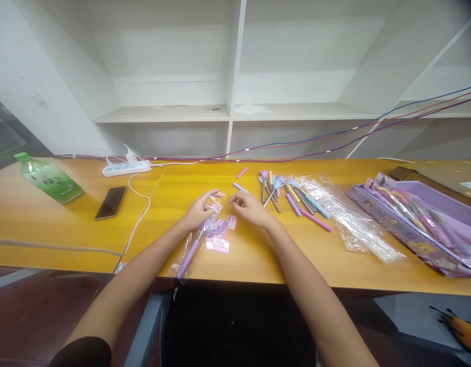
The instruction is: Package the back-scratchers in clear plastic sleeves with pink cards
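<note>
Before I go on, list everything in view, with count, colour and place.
Bottle: one, green, far left.
Phone: one, dark, beside the bottle.
Power strip: one, white, back left.
White cable: at least one, left.
Blue and red cables: several, along the back.
Shelving: one unit, white, behind the table.
Table: yellow-brown, centre.
Wrapped rod: one, purple handle, front centre.
Cards: several, pink-purple, beside it.
Loose rods and handles: many, mixed colours, right of centre.
Clear bags: pile, right.
Display box: one, purple, holding wrapped items, far right.
Left hand: one, at clear wrapping.
Right hand: one, above table.
</note>
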`<state>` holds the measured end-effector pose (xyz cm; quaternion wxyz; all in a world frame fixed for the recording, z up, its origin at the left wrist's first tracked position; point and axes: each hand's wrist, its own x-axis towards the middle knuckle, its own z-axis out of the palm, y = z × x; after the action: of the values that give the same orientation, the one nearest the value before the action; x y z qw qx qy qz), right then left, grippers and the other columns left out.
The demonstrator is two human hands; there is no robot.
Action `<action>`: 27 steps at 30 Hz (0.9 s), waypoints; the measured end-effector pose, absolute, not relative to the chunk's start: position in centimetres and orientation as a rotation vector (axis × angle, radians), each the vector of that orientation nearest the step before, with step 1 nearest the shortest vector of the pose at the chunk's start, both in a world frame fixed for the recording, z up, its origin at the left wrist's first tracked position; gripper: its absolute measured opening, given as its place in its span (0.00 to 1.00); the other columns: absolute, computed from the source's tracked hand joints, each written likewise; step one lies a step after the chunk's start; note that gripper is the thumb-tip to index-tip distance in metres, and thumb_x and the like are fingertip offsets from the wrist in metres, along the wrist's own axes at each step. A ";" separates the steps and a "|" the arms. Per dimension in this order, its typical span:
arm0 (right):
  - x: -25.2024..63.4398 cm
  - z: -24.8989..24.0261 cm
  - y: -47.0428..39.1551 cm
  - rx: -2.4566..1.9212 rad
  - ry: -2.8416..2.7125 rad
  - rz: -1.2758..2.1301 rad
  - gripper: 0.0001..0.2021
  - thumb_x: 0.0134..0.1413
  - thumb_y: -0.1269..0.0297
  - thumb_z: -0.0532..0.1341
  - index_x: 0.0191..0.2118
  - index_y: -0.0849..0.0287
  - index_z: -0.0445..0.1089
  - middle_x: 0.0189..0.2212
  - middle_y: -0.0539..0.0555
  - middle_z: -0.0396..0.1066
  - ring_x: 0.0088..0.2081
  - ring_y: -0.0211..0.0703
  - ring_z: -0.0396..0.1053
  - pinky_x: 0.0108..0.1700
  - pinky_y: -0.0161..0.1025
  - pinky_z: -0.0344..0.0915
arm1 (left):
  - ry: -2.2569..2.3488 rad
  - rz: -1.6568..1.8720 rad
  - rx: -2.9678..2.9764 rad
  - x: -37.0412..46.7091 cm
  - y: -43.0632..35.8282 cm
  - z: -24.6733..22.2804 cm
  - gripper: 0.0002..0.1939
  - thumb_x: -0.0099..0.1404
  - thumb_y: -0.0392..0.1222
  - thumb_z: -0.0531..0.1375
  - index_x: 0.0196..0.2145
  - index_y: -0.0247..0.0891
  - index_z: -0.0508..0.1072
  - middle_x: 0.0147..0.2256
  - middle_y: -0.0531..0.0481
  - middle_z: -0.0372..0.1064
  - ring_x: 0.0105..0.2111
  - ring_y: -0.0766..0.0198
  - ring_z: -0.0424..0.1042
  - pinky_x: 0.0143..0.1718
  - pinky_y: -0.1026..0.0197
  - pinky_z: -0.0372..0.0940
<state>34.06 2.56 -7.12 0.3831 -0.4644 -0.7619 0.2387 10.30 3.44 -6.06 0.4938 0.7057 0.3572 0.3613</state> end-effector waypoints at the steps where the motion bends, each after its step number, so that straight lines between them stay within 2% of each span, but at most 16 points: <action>1: 34.5 -7.1 2.5 -1.189 -2.030 0.690 0.08 0.61 0.59 0.64 0.40 0.57 0.75 0.40 0.55 0.72 0.35 0.42 0.70 0.41 0.40 0.66 | 0.894 0.884 1.712 10.3 3.6 -6.2 0.41 0.54 0.32 0.56 0.67 0.39 0.64 0.47 0.48 0.75 0.20 0.77 0.57 0.23 0.68 0.53; 5: 35.9 -7.4 2.1 -1.227 -2.224 0.957 0.26 0.43 0.56 0.79 0.50 0.54 0.79 0.45 0.55 0.68 0.37 0.44 0.71 0.45 0.42 0.70 | 0.948 0.901 1.724 10.2 3.9 -6.6 0.42 0.54 0.32 0.56 0.68 0.37 0.64 0.36 0.53 0.74 0.20 0.76 0.56 0.22 0.68 0.51; 7: 36.0 -7.5 2.1 -1.249 -2.250 0.951 0.28 0.37 0.60 0.81 0.49 0.52 0.80 0.43 0.53 0.66 0.38 0.45 0.71 0.47 0.43 0.70 | 0.949 0.900 1.730 10.2 4.0 -6.7 0.42 0.53 0.32 0.56 0.68 0.37 0.63 0.36 0.53 0.74 0.19 0.76 0.56 0.22 0.68 0.51; 11: 35.9 -7.6 2.3 -1.292 -2.248 0.930 0.21 0.39 0.65 0.80 0.43 0.54 0.80 0.42 0.52 0.64 0.37 0.43 0.70 0.47 0.43 0.70 | 0.947 0.886 1.728 10.2 4.0 -6.9 0.42 0.53 0.32 0.56 0.68 0.38 0.63 0.43 0.49 0.75 0.19 0.77 0.56 0.21 0.68 0.50; 15: 35.9 -7.4 2.2 -1.271 -2.285 0.978 0.23 0.44 0.65 0.77 0.49 0.53 0.78 0.45 0.53 0.64 0.38 0.42 0.70 0.48 0.42 0.70 | 0.959 0.863 1.744 10.3 3.8 -6.8 0.42 0.54 0.32 0.56 0.68 0.39 0.64 0.47 0.47 0.75 0.20 0.77 0.56 0.21 0.69 0.51; 18: 35.9 -7.3 2.1 -1.323 -2.299 1.000 0.23 0.46 0.64 0.76 0.50 0.54 0.77 0.45 0.53 0.63 0.39 0.43 0.70 0.49 0.41 0.69 | 0.972 0.846 1.756 10.3 3.6 -6.7 0.42 0.54 0.32 0.56 0.68 0.39 0.63 0.42 0.50 0.75 0.20 0.76 0.56 0.22 0.69 0.51; 23: 36.0 -7.3 2.2 -1.435 -2.294 0.989 0.15 0.44 0.63 0.76 0.38 0.59 0.77 0.43 0.54 0.64 0.39 0.43 0.69 0.46 0.39 0.68 | 0.989 0.824 1.752 10.4 3.5 -6.7 0.42 0.54 0.32 0.56 0.69 0.38 0.63 0.32 0.56 0.71 0.20 0.75 0.54 0.23 0.68 0.49; 27: 36.0 -7.1 2.1 -1.425 -2.297 0.948 0.19 0.44 0.63 0.76 0.41 0.58 0.74 0.41 0.52 0.68 0.39 0.44 0.69 0.42 0.38 0.66 | 0.984 0.810 1.749 10.5 3.5 -6.6 0.42 0.55 0.32 0.56 0.69 0.38 0.62 0.29 0.58 0.68 0.19 0.74 0.53 0.21 0.68 0.47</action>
<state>36.02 2.14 -7.12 0.1381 -0.4928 -0.7942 0.3277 10.48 3.49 -6.64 0.4696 0.7135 0.4015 0.3305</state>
